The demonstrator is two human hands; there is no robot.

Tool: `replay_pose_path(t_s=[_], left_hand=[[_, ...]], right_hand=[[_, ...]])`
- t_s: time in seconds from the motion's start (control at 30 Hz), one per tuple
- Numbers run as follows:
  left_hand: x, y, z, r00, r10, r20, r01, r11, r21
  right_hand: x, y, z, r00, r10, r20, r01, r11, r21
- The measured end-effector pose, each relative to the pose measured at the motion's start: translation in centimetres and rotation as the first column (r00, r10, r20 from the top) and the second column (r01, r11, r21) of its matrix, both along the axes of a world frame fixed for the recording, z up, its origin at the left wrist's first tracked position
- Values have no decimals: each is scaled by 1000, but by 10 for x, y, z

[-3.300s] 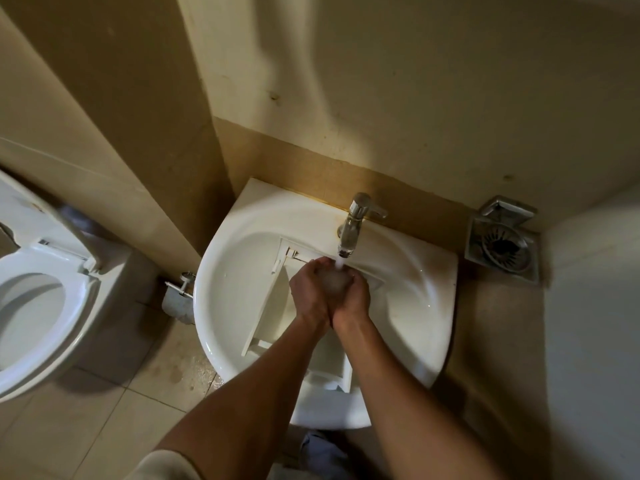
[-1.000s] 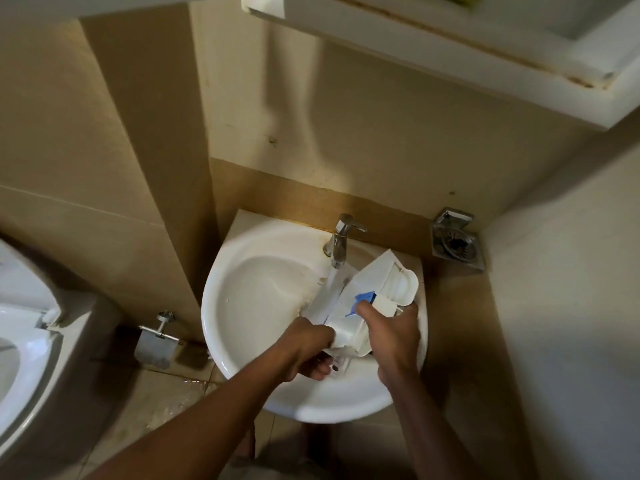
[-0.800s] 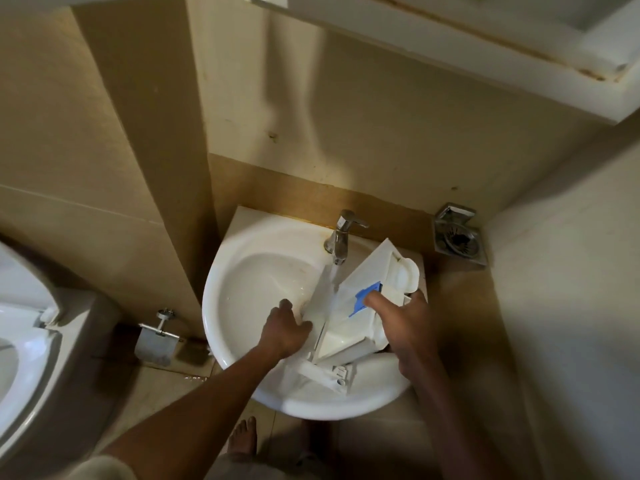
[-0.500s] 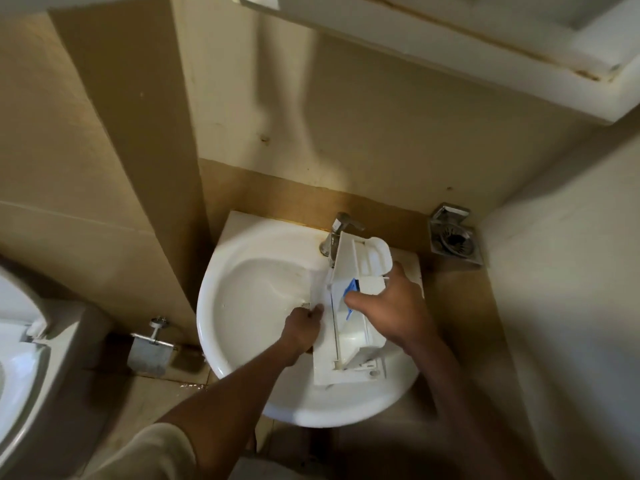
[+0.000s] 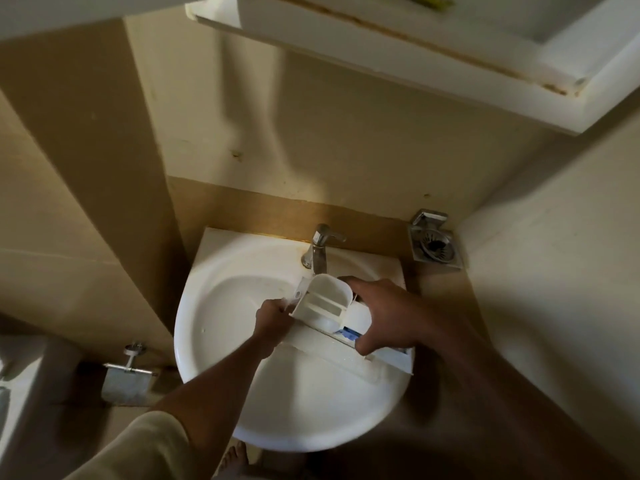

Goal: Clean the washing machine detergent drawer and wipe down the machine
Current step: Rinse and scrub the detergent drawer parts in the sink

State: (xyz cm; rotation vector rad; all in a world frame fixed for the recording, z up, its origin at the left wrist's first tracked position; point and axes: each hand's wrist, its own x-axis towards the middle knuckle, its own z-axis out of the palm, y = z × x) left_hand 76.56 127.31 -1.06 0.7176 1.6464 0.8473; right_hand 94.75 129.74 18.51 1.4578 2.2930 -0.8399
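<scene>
The white detergent drawer [image 5: 325, 301] is held over the white sink [image 5: 221, 306], just below the chrome tap [image 5: 319, 249]. Its compartments face me, and a blue insert [image 5: 348, 335] shows near its right end. My left hand [image 5: 273, 318] grips the drawer's left edge. My right hand [image 5: 384, 315] grasps the drawer from the right, its thumb below the blue insert. The drawer's front panel [image 5: 391, 363] reaches toward the sink's right rim. I cannot tell whether water is running.
A metal soap holder [image 5: 434, 245] hangs on the wall right of the sink. A white cabinet [image 5: 415, 46] juts out overhead. A toilet paper holder [image 5: 128, 372] sits low at the left, with the toilet's edge [image 5: 14, 386] beyond. My bare foot [image 5: 235, 459] shows under the sink.
Earlier both hands rubbed together under the tap with the drawer lying in the basin. Since then they have lifted the drawer and turned it, so it now lies crosswise with compartments facing me.
</scene>
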Motion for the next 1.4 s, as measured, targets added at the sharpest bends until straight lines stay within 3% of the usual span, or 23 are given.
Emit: replay_pose_path(t_s=[0.13, 0.2, 0.27, 0.33, 0.47, 0.63, 0.77, 0.93, 1.03, 1.1, 1.13, 1.2, 1.23, 1.27, 1.3, 1.33, 1.37, 1.4], left_hand=[[-1, 2, 0, 976, -152, 154, 146, 988, 45], [-2, 6, 5, 929, -193, 315, 191, 981, 37], [-4, 10, 7, 856, -187, 481, 201, 979, 23], [-3, 13, 7, 841, -127, 526, 171, 985, -35], [8, 19, 4, 935, -79, 345, 117, 989, -92], [16, 21, 9, 902, 60, 428, -18, 995, -102], [2, 24, -8, 931, 99, 351, -48, 987, -150], [-17, 27, -10, 966, -115, 230, 130, 990, -51], [-18, 24, -8, 959, -220, 181, 234, 970, -60], [-18, 20, -9, 974, -163, 156, 176, 982, -70], [-17, 17, -10, 984, -121, 130, 131, 989, -74], [-17, 12, -12, 995, -53, 87, 60, 994, -86], [-15, 10, -11, 996, -31, 79, 38, 995, -87], [-13, 9, -12, 998, -21, 60, 25, 997, -78], [-12, 8, -12, 999, -20, 30, 22, 998, -60], [-10, 9, -11, 999, -34, -18, 33, 999, -42], [-11, 11, -9, 996, -55, -71, 54, 998, -24], [-12, 13, -7, 989, -82, -125, 81, 997, -12]], right_hand=[[1, 6, -2, 997, 49, 55, -47, 998, -50], [5, 8, -5, 991, 105, 79, -98, 992, -84], [8, 9, -7, 988, 132, 77, -125, 988, -96], [8, 10, -9, 985, 163, 56, -157, 983, -93], [6, 14, -6, 982, 183, 51, -179, 981, -74], [6, 14, -2, 966, 241, 99, -240, 971, -24], [9, 4, -8, 927, 356, 122, -363, 930, 48], [9, -12, -28, 838, 518, 169, -545, 809, 219], [9, -17, -30, 836, 515, 189, -549, 776, 310], [15, -22, -27, 874, 446, 192, -482, 742, 466], [18, -28, -28, 930, 341, 141, -359, 752, 553], [21, -50, -36, 985, -22, -172, 129, 756, 641], [19, -62, -42, 894, -238, -380, 431, 690, 582], [15, -74, -49, 708, -437, -555, 692, 586, 422], [12, -81, -55, 453, -604, -656, 870, 459, 179], [10, -83, -61, 162, -722, -672, 948, 304, -98], [8, -83, -68, -114, -778, -618, 924, 145, -354], [7, -84, -75, -286, -797, -532, 867, 21, -497]])
